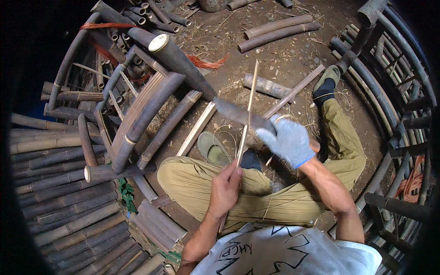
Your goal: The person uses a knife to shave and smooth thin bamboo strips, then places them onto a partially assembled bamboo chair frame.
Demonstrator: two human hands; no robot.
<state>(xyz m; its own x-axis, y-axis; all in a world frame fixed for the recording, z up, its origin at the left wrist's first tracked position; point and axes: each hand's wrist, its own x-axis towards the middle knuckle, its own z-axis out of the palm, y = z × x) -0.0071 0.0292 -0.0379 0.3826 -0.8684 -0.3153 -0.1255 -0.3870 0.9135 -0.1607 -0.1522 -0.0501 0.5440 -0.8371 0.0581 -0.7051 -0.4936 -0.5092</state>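
the left hand (pixel 225 189) grips a bamboo strip (pixel 242 142) pointing lengthwise away from the body, while the right hand (pixel 288 141) grips a knife (pixel 234 112) crosswise to it.

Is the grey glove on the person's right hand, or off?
On: the grey glove covers the right hand, ending in a blue edge at the wrist; the left hand is bare.

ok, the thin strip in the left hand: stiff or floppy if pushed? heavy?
The thin strip is probably springy rather than floppy: it stands nearly straight beyond the left hand. Likely light, being so slender. A sideways push might bend it, since its far end looks free.
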